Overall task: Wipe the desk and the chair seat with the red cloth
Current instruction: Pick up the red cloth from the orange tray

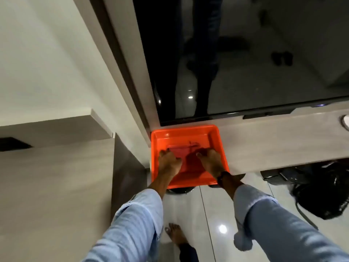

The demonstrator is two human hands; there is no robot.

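Hands both inside the orange tray (217, 140), which sits at the left end of the grey tabletop (273, 142), hard against the side panel, near edge overhanging the tabletop front. Red cloth (181, 152) lies flat on the tray floor, toward the middle. Our left hand (169, 163) is on the cloth's left edge, fingers (163, 153) curled down onto it; looks like a pinch on the fabric, but blur stops us confirming a full grip. Our right hand (211, 161) is at the cloth's right edge, fingers (200, 154) bent and touching it; grip likewise cannot be told for sure. Dark band (222, 176) on our right wrist. Both light-blue sleeves (136, 224) are pushed up to the forearm. Black glossy screen (264, 63) stands behind the tray, touching or just beside its far rim. Black bag (321, 193) on the tiled floor (213, 214) under the tabletop, right side. One bare foot (176, 235) is visible on the floor below.
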